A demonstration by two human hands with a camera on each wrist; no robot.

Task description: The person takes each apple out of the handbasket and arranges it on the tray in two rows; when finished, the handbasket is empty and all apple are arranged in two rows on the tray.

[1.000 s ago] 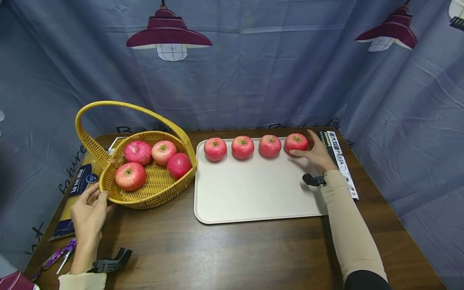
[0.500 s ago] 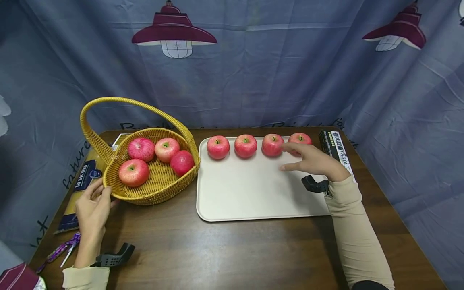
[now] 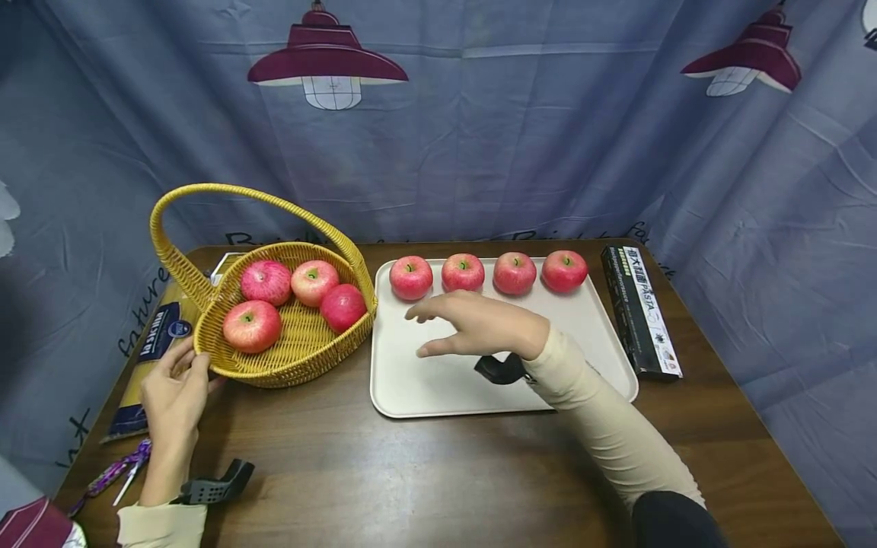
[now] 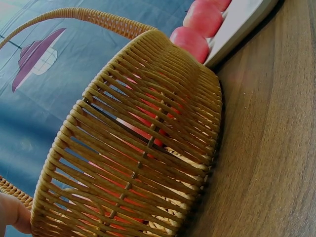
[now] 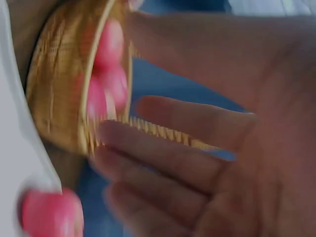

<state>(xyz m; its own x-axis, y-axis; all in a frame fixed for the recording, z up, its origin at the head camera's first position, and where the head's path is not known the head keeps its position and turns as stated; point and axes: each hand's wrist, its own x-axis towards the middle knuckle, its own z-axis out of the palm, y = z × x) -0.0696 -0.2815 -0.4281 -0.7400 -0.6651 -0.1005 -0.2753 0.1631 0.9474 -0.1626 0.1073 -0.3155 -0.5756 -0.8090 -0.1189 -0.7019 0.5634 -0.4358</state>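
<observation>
A yellow wicker basket (image 3: 288, 369) with a tall arched handle stands at the left, several red apples (image 3: 252, 326) inside it. My left hand (image 3: 174, 392) pinches its near left rim; in the left wrist view only a fingertip (image 4: 14, 215) shows at the rim. My right hand (image 3: 479, 323) is over the white tray (image 3: 438, 392), fingers spread and nothing in them, pointing toward the basket. Along the tray's far edge several apples (image 3: 515, 273) sit in a row. In the right wrist view the empty right hand (image 5: 197, 163) is blurred, with the basket beyond its fingers.
A black and white pasta box (image 3: 640, 312) lies right of the tray. Behind the left hand is a yellow and blue pasta bag (image 3: 154, 350). A purple-wrapped item (image 3: 113, 479) lies at the table's left edge. A blue curtain (image 3: 479, 152) hangs behind the table.
My right hand has let go of the rightmost apple and moved left across the tray toward the basket. The left hand stays on the basket rim. The view shifted slightly.
</observation>
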